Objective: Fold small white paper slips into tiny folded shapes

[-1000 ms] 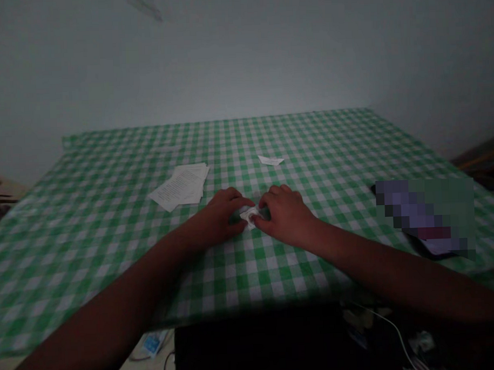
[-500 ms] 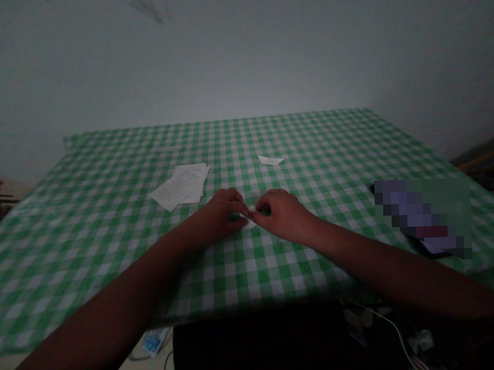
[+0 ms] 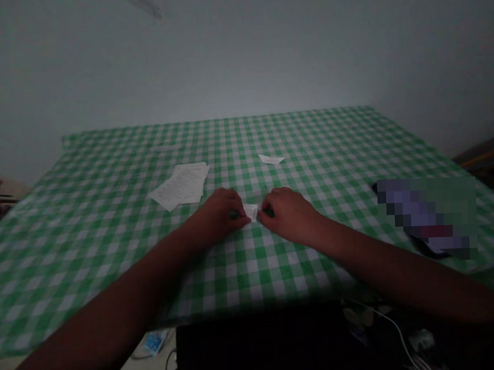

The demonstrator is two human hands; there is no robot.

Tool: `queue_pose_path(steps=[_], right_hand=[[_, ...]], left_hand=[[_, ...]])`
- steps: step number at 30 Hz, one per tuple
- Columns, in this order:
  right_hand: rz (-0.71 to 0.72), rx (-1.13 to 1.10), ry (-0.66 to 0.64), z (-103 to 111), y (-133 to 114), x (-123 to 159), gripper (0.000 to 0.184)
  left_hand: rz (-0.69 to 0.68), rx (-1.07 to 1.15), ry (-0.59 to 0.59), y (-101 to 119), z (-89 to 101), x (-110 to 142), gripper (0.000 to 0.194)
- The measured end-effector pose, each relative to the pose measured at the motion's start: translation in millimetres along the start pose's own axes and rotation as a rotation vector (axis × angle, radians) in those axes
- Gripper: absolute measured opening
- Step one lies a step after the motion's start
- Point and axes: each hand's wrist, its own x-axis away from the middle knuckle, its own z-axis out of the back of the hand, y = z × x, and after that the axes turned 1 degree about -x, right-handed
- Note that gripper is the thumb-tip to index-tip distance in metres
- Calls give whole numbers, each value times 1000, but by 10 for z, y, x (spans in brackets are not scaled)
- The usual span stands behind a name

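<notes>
Both hands rest on a green and white checked tablecloth (image 3: 110, 222) near the middle of the table. Between them lies a small white folded piece of paper (image 3: 251, 212). My left hand (image 3: 221, 213) pinches its left edge with curled fingers. My right hand (image 3: 286, 213) pinches its right edge, fingers curled as well. The paper looks flat between the two pinches. Most of it is hidden by the fingertips.
A loose stack of printed white sheets (image 3: 180, 186) lies left of my hands. A small white paper scrap (image 3: 271, 159) sits further back. A blurred-out dark object (image 3: 428, 219) lies at the right. Cables (image 3: 392, 331) and small items show below the table's near edge.
The small paper looked crumpled and bunched between my fingers a second ago; now it is stretched flatter, and my hands have drawn slightly apart.
</notes>
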Motion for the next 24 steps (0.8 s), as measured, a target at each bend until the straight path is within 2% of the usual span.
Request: queue_pose_path(steps=[5,15,21,24], right_hand=[[-31,-24,55,-48,-4,-22,22],[-59,-190,73,-93,13,-81,14],[-5,-372,175,-152,44,-130,17],[2,-508,182,-166,49,-143,18]], left_hand=[[-22,2,20,-20,-32,-5,9],[-31,-26,35,-32,-49,-7,7],[-52,-35,61,-18,-44,-20,25],[-55,-38,62,-4,-48,-19,28]])
